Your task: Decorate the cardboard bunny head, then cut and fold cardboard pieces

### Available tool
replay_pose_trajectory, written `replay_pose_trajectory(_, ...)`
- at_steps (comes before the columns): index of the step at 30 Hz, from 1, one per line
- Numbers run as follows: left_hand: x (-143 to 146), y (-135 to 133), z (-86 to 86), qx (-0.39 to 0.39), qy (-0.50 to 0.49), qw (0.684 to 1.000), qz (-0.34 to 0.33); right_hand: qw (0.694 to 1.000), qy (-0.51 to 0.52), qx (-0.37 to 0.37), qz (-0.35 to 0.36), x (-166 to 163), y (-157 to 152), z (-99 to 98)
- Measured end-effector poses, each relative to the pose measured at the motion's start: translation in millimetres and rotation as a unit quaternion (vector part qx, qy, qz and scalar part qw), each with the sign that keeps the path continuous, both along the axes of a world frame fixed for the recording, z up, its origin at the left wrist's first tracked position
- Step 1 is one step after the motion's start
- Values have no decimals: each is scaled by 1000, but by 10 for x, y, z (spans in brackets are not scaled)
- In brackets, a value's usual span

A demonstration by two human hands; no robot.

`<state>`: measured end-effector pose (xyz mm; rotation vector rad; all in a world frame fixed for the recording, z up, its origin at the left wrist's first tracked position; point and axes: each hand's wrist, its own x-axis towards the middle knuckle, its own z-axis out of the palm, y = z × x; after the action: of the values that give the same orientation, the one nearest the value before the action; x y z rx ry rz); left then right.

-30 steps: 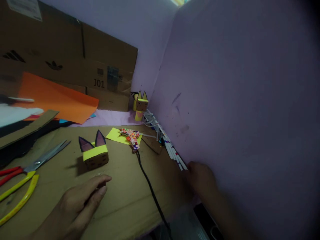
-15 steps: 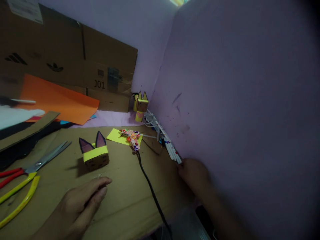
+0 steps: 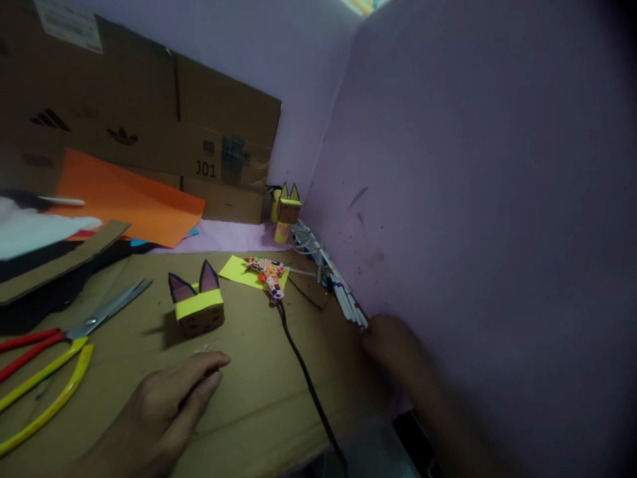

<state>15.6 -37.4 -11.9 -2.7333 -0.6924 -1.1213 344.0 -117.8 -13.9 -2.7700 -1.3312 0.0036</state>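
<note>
My left hand point(image 3: 164, 405) rests on the brown cardboard sheet point(image 3: 249, 378), fingers loosely curled with nothing in them, just in front of a small cardboard box head point(image 3: 198, 307) with a yellow band and two pointed ears. My right hand point(image 3: 393, 348) lies low against the purple wall at the near end of a row of white pens point(image 3: 343, 295). Its fingers are dark and blurred, so its grip is unclear. A patterned glue gun point(image 3: 269, 273) lies on a yellow paper point(image 3: 239, 269), its black cord point(image 3: 308, 385) running toward me.
Red-handled scissors point(image 3: 70, 328) and yellow-handled pliers point(image 3: 44, 392) lie at the left. Orange paper point(image 3: 129, 202) leans on big cardboard boxes point(image 3: 149, 126) at the back. A small eared paper figure point(image 3: 287, 211) stands in the corner. The purple wall point(image 3: 472, 199) closes off the right.
My right hand slid a little forward along the wall to the end of the pens. The view shifted slightly; the left hand stayed put.
</note>
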Motion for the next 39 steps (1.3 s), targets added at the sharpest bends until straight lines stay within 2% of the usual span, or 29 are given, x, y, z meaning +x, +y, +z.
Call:
replay_pose_trajectory(8,24,-38,30,-27,-10,1000,-11,1000,16,-16,15,22,52,9)
replay_pose_trajectory(17,26,-78,27,-111,-8,993,-35,998,14,-43,39,93,87,63)
replay_pose_trajectory(20,26,-76,19,-95,-16,995,-35,998,11,-44,35,60,89,95)
replay_pose_trajectory(28,60,-64,81,31,-28,999,-22,1000,-1,-13,11,-64,1,135)
replay_pose_trajectory(32,84,-72,117,44,-16,999,-13,1000,1,0,-2,-94,-57,144)
replay_pose_trajectory(39,52,-25,38,35,-10,999,-15,1000,1,27,5,-51,-185,137)
